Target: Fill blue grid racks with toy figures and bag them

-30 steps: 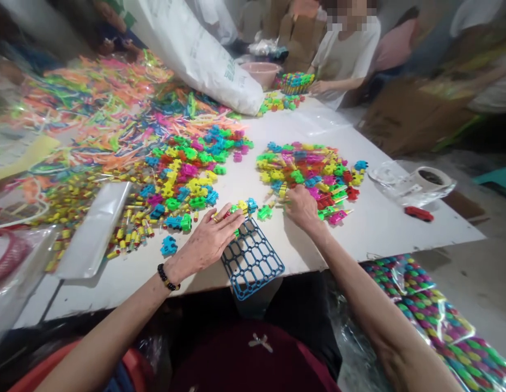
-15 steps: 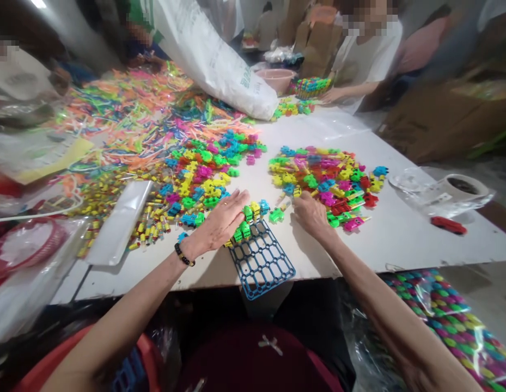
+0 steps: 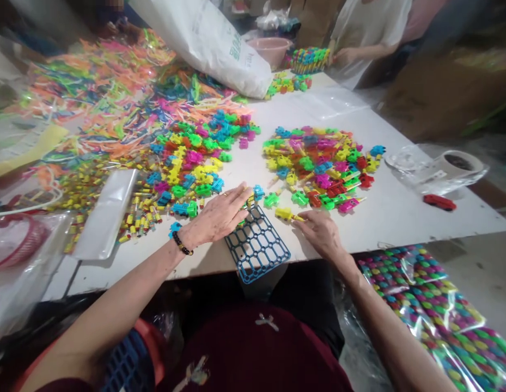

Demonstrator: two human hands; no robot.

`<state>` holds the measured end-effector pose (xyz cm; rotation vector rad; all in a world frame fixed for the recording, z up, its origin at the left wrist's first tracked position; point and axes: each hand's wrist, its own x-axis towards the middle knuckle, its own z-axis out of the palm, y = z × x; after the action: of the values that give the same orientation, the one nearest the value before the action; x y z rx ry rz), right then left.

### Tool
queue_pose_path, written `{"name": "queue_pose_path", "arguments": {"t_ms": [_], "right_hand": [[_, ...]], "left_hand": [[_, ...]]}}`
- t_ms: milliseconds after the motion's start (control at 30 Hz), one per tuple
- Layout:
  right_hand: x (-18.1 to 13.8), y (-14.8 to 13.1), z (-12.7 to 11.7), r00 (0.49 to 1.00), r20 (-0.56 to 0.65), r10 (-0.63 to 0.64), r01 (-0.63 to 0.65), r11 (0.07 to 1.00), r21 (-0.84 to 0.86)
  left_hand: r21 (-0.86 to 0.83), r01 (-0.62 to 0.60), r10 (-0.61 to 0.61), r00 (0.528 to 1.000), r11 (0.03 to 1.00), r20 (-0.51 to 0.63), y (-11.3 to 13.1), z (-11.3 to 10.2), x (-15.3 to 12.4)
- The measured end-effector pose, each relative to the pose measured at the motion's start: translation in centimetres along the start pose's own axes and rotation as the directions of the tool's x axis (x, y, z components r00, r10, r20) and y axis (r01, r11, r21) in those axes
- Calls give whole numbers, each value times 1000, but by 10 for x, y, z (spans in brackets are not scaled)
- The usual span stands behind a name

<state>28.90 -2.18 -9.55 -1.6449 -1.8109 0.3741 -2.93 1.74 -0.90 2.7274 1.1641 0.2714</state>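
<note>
A blue plastic grid rack [image 3: 261,245] lies at the table's near edge, sticking out slightly over it. My left hand [image 3: 218,215], with a beaded bracelet, rests over the rack's far left corner. Its fingers are stretched out across small green and yellow toy pieces, which it mostly hides. A small blue toy piece [image 3: 258,191] stands at the rack's far end. To the right of the rack, my right hand [image 3: 321,231] pinches the thin end of a yellow toy car [image 3: 284,213]. A green toy car [image 3: 272,200] lies between both hands.
Heaps of colourful toy cars [image 3: 318,163] lie ahead. Small yellow tubes [image 3: 140,218] and a clear plastic sleeve [image 3: 108,215] are at left. A white sack [image 3: 232,60] leans in. A tape roll [image 3: 461,163] and red car [image 3: 439,202] sit right. Bagged toys [image 3: 440,316] lie below.
My right hand has drawn back from the right-hand heap toward me, bringing out the yellow toy car. My left hand stays at the rack's far end. The view has tilted down.
</note>
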Motion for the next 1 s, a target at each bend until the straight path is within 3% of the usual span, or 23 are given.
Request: {"name": "queue_pose_path", "arguments": {"t_ms": [100,167,267,367,433,533,667,767,833,900,1000], "right_hand": [[9,1,-15,988,139,-68,105,953,-284],[12,-3,-19,971,235,-38,112,945,-308],[9,-13,-14,956,283,-75,109,988,-105],[0,-28,-7,949,288,-126,86,985,151],[-5,-34,-6,949,293,-121,74,983,167],[-6,-34,-11,943,328,-64,66,998,6],[-4,-27,-17,923,384,31,84,957,-279],[-3,-29,-17,920,389,51,98,930,-354],[-3,-36,-14,918,397,-6,105,968,-230],[-5,-47,-6,927,369,-71,74,997,8],[-8,-69,21,948,310,-65,-57,928,368]], "left_hand": [[-44,4,-3,1000,999,30,-1,-1,-6],[-93,-3,7,999,996,45,-1,-5,-11],[-233,52,-39,998,971,58,0,-19,-19],[-350,161,-169,986,923,7,-5,-40,-23],[-381,202,-235,971,902,-41,-9,-51,-25],[-441,218,-263,964,870,-43,-13,-57,-28],[-491,220,-261,965,843,-16,-10,-48,-29],[-526,192,-270,960,828,-74,-3,-47,-27],[-555,153,-293,941,818,-171,2,-52,-27],[-555,123,-302,922,823,-243,4,-56,-28],[-471,116,-242,946,875,-217,3,-51,-28]]}}
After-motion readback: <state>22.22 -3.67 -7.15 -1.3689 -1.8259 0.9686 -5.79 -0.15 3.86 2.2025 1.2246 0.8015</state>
